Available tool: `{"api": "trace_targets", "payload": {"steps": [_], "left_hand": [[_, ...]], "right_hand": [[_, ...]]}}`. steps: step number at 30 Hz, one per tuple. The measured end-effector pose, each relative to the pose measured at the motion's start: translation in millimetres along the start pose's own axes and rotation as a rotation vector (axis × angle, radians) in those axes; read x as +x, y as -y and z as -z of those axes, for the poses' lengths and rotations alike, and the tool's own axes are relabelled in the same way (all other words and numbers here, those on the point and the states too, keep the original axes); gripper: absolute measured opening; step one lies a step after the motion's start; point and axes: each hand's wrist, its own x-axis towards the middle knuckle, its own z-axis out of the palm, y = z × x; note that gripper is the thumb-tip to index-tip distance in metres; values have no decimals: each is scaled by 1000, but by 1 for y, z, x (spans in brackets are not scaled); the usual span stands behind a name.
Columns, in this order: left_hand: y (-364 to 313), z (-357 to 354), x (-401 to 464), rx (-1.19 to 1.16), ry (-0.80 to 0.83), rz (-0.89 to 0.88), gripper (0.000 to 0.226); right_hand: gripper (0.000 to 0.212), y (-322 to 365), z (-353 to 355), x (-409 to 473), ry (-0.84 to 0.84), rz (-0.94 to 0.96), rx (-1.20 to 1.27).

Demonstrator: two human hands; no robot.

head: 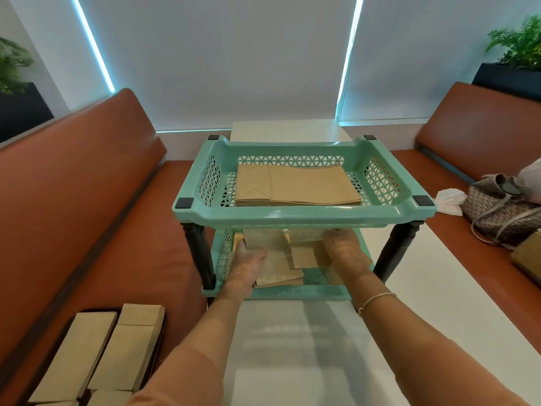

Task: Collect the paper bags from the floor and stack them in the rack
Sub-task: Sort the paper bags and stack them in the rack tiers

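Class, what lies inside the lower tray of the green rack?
Brown paper bags lie in the lower tray, with both hands, left and right, on them. The upper tray hides its back part.

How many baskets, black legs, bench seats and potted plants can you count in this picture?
Baskets: 2, top basket and bottom basket
Black legs: 2
Bench seats: 2
Potted plants: 2
Total: 8

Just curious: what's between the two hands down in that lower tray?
Brown paper bags, lying between left hand and right hand, per the head view.
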Motion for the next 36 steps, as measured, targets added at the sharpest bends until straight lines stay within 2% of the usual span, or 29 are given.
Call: {"api": "trace_targets", "payload": {"steps": [2,4,9,14,16,19,22,24,27,31,33,36], "left_hand": [[-1,0,-2,-10,5,-8,62],[-2,0,-3,-11,9,-12,58],[-1,-1,-4,2,7,-19,56],[-1,-1,-3,-55,5,-26,69],[-6,-2,-5,-155,49,39,65],[-16,1,-7,-476,118,105,43],[-24,7,-2,-576,31,105,24],[-30,7,1,-539,-8,88,24],[-30,5,8,-421,-64,128,35],[-33,3,9,-325,-159,100,24],[-32,2,8,-304,-178,67,32],[-31,-1,2,-266,-124,78,46]], "right_hand": [[20,1,-6,-5,32,-23,-95],[13,0,-19,-8,128,-70,-58],[24,-4,-57,-15,332,-56,42],[36,-3,-68,-15,450,-49,35],[35,-2,-62,-16,476,-36,40],[41,2,-44,-20,545,-21,75],[48,5,-25,-27,667,-55,180],[46,5,-21,-31,710,-51,208],[44,5,-24,-34,727,-13,201],[50,1,-26,-31,744,-6,186],[50,2,-25,-30,736,-14,207],[47,3,-31,-27,667,-33,260]]}}
